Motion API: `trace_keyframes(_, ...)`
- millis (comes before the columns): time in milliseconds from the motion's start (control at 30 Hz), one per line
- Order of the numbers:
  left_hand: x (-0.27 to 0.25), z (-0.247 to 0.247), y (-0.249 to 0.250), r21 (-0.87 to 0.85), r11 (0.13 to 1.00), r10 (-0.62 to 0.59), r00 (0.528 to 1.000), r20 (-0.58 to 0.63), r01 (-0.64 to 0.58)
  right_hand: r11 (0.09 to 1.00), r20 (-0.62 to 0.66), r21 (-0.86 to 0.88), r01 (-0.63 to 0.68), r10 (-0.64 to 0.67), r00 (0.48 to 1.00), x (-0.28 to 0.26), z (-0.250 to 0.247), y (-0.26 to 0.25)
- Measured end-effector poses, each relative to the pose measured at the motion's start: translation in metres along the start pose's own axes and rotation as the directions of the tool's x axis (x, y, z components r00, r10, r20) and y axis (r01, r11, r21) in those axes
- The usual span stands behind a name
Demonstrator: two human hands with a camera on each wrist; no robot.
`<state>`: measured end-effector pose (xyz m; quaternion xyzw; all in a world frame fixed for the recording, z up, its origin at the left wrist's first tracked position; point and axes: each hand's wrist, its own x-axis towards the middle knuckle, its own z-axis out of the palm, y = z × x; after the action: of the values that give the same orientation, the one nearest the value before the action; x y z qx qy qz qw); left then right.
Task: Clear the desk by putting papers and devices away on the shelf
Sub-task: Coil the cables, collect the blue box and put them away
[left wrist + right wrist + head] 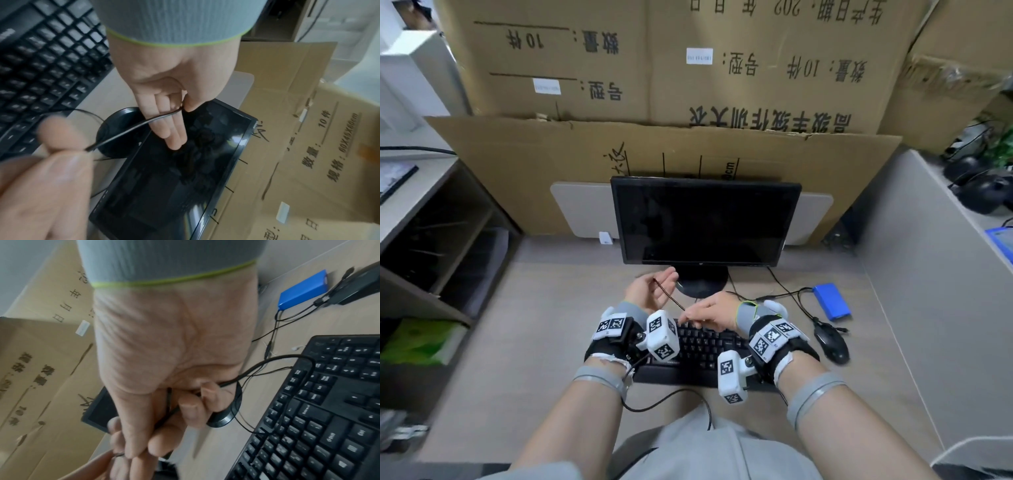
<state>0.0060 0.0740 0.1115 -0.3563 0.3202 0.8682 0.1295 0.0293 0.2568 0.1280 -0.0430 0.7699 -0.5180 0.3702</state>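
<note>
A thin black cable [669,296] is stretched between both hands above the black keyboard [702,346]. My left hand [657,282] pinches it between thumb and finger, the other fingers straight, as the left wrist view shows [180,110]. My right hand [688,313] grips the cable [257,366] in curled fingers [191,407]; from there it loops to the keyboard's [329,402] back edge. A dark monitor [705,219] stands behind the hands. A blue flat device [831,301] and a black mouse [832,342] lie to the right. No papers are visible on the desk.
An open shelf unit [431,212] stands at the left, with a green-and-white pack [421,342] low in it. Large cardboard boxes [688,85] rise behind the monitor. A grey partition [914,274] closes the right side. More thin cables [787,291] run between the monitor base and the blue device.
</note>
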Motion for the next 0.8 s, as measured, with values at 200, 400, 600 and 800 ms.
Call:
trace_keyframes(200,0.005,0.003,0.026,0.026,0.987,0.157,0.987,0.02,-0.158,0.986,-0.213,0.05,-0.16,0.167,0.963,-0.002,-0.002,0.018)
trace_keyframes(400,-0.014,0.019,0.021,0.357,0.917,0.128,0.98,0.151,-0.175,0.982,-0.523,0.069,-0.175,0.185,0.832,0.018,-0.011,0.002)
trace_keyframes(600,-0.025,0.034,0.019,0.692,0.658,0.136,0.95,0.279,-0.298,0.98,-0.55,0.196,0.038,0.078,0.832,0.03,-0.017,-0.04)
trace_keyframes(800,-0.024,0.042,0.014,0.695,0.65,0.103,0.942,0.319,-0.307,0.953,-0.451,0.263,0.154,-0.02,0.892,0.016,-0.021,-0.078)
